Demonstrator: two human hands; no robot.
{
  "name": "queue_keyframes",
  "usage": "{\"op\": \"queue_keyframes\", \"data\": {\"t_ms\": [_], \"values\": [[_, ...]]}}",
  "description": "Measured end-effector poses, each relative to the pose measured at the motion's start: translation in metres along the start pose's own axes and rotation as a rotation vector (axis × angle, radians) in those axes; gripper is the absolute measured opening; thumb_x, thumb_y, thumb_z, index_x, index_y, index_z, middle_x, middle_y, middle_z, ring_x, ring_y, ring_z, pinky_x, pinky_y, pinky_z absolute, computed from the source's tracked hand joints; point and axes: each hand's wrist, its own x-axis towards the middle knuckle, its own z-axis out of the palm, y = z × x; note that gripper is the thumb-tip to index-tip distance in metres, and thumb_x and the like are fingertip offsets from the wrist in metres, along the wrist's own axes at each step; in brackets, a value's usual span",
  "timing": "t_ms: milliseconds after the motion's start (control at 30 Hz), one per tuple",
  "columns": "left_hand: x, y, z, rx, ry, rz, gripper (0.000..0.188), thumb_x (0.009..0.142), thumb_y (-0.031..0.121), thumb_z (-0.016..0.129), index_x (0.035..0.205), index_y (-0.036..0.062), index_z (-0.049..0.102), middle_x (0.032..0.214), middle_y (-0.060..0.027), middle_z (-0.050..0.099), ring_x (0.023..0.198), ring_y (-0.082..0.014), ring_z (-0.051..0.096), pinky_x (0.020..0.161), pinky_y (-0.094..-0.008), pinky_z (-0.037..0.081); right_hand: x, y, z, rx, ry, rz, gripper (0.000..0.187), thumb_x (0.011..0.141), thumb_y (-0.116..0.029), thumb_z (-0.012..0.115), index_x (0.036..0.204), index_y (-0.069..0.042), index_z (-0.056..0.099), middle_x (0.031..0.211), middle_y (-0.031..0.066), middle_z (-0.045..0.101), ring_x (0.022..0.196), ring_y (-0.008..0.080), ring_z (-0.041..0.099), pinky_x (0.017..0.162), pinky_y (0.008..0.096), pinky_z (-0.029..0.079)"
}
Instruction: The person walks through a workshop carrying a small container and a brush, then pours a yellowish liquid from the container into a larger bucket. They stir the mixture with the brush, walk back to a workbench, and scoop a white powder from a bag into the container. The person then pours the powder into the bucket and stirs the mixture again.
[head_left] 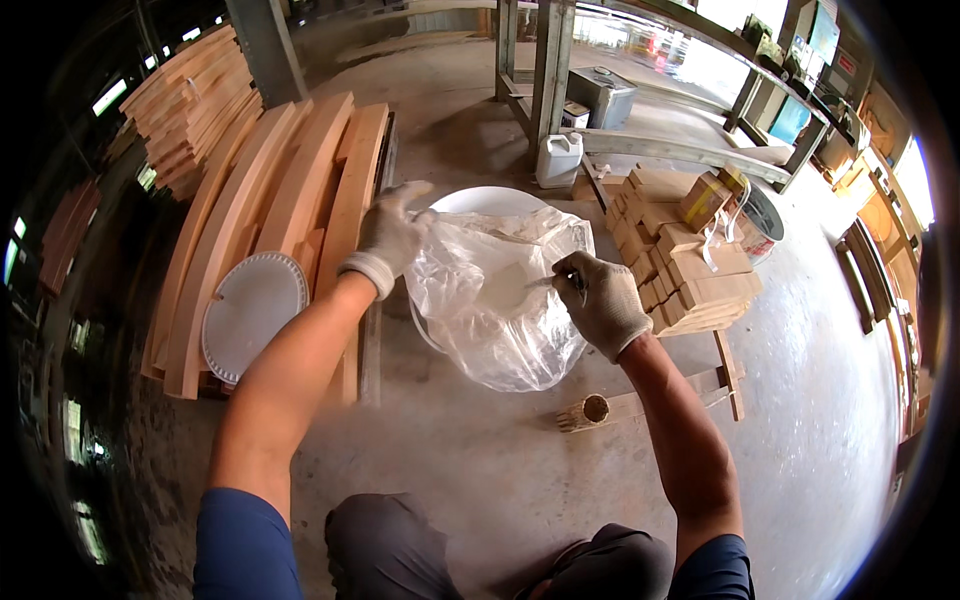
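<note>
A clear plastic bag (470, 340) lines a round white bucket (480, 200) and spills over its near side. Its mouth is spread, with a pale mass (510, 288) visible inside. My right hand (608, 305), in a knitted work glove, is closed at the bag's right side. From its fingertips a thin, pale, handle-like piece (540, 283) points into the bag; its kind is unclear. At the bag's upper left is my gloved left hand (388, 238). Motion smears its fingers, so whether they grip the plastic is hidden.
Curved timber pieces (235, 220) are stacked at left, a round white lid (255, 315) on them. Small wood blocks (690, 270) are piled at right. A white jug (559, 160) stands beside a metal frame (550, 80). A hollow tube (585, 412) lies on the floor nearby.
</note>
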Motion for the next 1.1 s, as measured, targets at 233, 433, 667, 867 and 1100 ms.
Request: {"op": "queue_keyframes", "data": {"t_ms": [233,433,667,867,1100], "values": [[-0.015,0.082,0.024,0.484,-0.339,0.426,0.021,0.09,0.02,0.081,0.109,0.0124,0.084,0.161,-0.012,0.054,0.153,-0.0351,0.044,0.121,-0.0463,0.045,-0.002,-0.006,-0.026,-0.196,-0.056,-0.228,0.017,0.097,-0.015,0.072,0.111,-0.007,0.069,0.099,0.018,0.076,0.095,0.041,0.073,0.081,0.0488,0.058],[-0.002,0.079,0.026,0.453,-0.554,0.082,0.066,0.089,0.022,0.08,0.151,0.0128,0.059,0.149,-0.0182,0.064,0.137,-0.0394,0.061,0.118,-0.043,0.048,-0.01,-0.003,-0.044,-0.109,-0.03,-0.216,0.015,0.096,-0.011,0.072,0.11,-0.004,0.068,0.098,0.0167,0.076,0.092,0.0398,0.074,0.08,0.0469,0.059],[0.011,0.078,0.035,0.586,-0.361,0.12,0.079,0.086,0.03,0.085,0.155,0.0081,0.054,0.151,-0.0226,0.062,0.139,-0.0394,0.06,0.118,-0.0425,0.048,-0.026,0.021,-0.061,0.111,-0.023,-0.013,0.02,0.099,-0.01,0.07,0.116,0.0,0.069,0.098,0.0222,0.076,0.091,0.0385,0.077,0.079,0.0431,0.059],[0.0,0.104,0.018,0.904,-0.639,-0.327,0.075,0.089,0.037,0.083,0.155,0.0101,0.058,0.142,-0.0209,0.069,0.129,-0.037,0.068,0.111,-0.0398,0.054,-0.032,0.024,-0.065,0.136,-0.035,0.027,0.021,0.1,-0.013,0.069,0.116,0.001,0.07,0.098,0.0218,0.077,0.092,0.0368,0.078,0.08,0.0426,0.059],[0.021,0.058,0.003,0.944,-0.606,-0.23,0.026,0.095,0.024,0.074,0.114,0.0081,0.082,0.116,-0.0175,0.08,0.11,-0.0333,0.077,0.101,-0.041,0.058,-0.029,0.033,-0.065,0.187,-0.006,0.006,0.021,0.099,-0.011,0.069,0.117,0.0,0.071,0.1,0.0211,0.077,0.091,0.0337,0.078,0.08,0.0405,0.059]]}}
